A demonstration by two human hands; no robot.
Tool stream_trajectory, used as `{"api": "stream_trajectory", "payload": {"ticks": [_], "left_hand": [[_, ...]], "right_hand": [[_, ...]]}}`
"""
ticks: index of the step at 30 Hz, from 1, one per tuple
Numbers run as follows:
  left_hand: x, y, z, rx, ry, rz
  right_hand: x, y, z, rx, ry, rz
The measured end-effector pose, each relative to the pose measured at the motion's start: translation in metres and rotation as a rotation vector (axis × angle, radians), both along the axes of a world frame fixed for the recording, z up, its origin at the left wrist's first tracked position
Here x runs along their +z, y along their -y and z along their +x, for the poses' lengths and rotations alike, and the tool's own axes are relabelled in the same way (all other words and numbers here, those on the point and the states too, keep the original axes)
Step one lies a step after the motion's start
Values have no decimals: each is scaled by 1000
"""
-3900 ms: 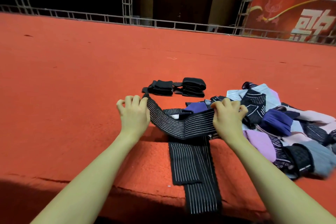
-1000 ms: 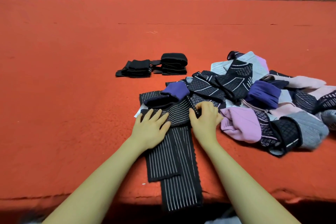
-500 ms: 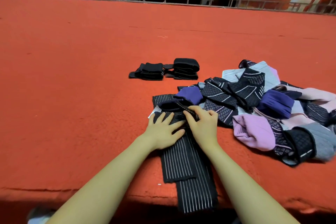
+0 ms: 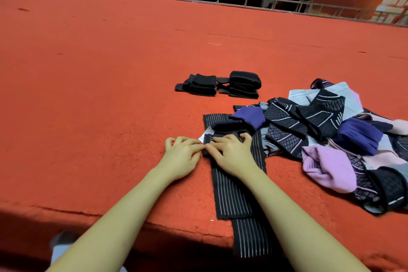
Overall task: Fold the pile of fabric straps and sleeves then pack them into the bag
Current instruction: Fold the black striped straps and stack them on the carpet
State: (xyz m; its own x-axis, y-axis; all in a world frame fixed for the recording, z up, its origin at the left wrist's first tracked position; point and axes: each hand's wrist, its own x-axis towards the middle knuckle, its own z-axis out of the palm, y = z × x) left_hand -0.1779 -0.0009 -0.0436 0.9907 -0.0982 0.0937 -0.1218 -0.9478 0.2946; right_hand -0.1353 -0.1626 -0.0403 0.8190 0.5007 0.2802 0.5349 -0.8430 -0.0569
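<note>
Rolling the far end of the striped strap (image 4: pixel 231 192) toward the body is the step in hand, it seems. The right hand (image 4: pixel 231 152) lies on top of the strap with its fingers curled over the little folded bump at the far end, gripping it. The left hand (image 4: pixel 182 154) sits just beside it at 9 o'clock, with fingers bent and the tips pinching the left edge of the same bump.

To do this well, both hands should turn the bump over together, so the fold stays straight and the side edges line up. The thumbs should press the fold flat before the next turn. The strap is long and runs toward 6 o'clock, where its end hangs over the edge of the red carpet (image 4: pixel 99 95), so it may need pulling up as the fold grows.

At 3 o'clock from the hands, touching the strap, is the pile of sleeves (image 4: pixel 331 134), all mixed up and waiting. A purple sleeve (image 4: pixel 249 115) lies on the strap's far end and might get caught in the fold. At 12 o'clock, well apart, sit two folded black bundles (image 4: pixel 218 85). No bag shows.
</note>
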Motion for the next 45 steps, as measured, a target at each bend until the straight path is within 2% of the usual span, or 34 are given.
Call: {"api": "stream_trajectory", "payload": {"ticks": [3,5,9,12,16,21,24,26,30,36,42,45], "left_hand": [[-1,2,1,19,10,-24],[1,7,1,73,34,-31],[4,30,3,220,96,62],[6,46,5,360,38,78],[2,61,7,398,36,97],[-2,63,4,412,170,-33],[1,61,2,380,378,-98],[6,57,4,378,510,-79],[26,44,22,349,657,-7],[52,19,79,332,674,125],[71,-6,160,328,492,136],[74,-23,203,306,485,239]], "right_hand": [[2,10,-1,22,-162,45],[-4,14,-3,-39,-117,119],[-18,18,-6,-316,137,391],[-24,19,-7,-421,172,396],[-27,18,-8,-480,99,362],[-24,22,-10,-362,112,487],[-17,22,-14,-305,190,599],[-9,19,-13,-284,249,651],[15,11,3,-260,323,678],[47,-5,59,-264,221,620],[64,-30,142,-265,165,536],[67,-43,186,-251,157,511]]}}
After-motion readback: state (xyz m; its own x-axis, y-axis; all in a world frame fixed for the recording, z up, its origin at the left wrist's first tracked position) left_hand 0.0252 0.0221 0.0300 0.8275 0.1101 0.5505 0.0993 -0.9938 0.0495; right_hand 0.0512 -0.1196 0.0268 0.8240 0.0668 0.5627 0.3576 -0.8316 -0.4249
